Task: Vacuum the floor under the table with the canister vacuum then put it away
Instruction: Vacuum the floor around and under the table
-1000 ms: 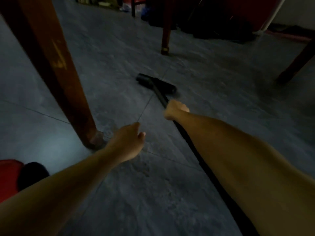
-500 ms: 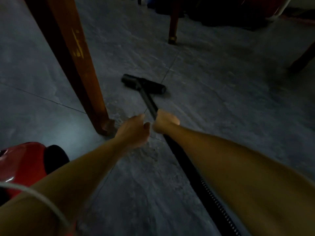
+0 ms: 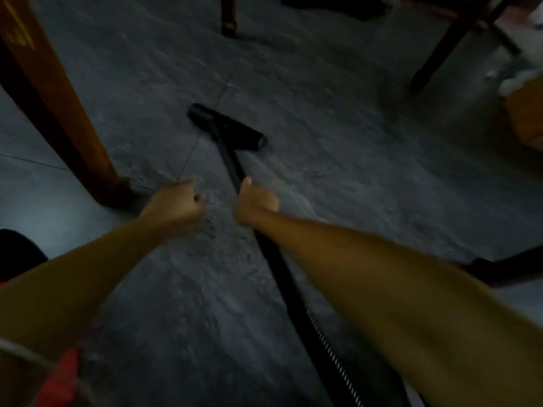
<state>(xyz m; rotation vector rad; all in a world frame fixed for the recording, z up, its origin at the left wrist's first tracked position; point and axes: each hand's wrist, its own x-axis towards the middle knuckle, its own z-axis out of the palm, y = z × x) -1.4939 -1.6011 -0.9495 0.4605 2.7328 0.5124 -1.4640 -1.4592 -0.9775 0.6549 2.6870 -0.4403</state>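
Right hand (image 3: 256, 201) clamped around the black vacuum wand (image 3: 230, 160), thumb laid along it. Nozzle (image 3: 227, 127) flat on the tiled floor (image 3: 338, 177), ahead of both hands. Left hand (image 3: 176, 205) curled, nothing visible in it, just beside the wand and near a wooden table leg (image 3: 73, 127).

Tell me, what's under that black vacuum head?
Only the grey tiled floor shows around the vacuum head, with a tile joint running in beneath it. The strip directly underneath is covered by the head, whose wand the right hand grips.

Nozzle (image 3: 228, 127) right of table leg (image 3: 61, 113)
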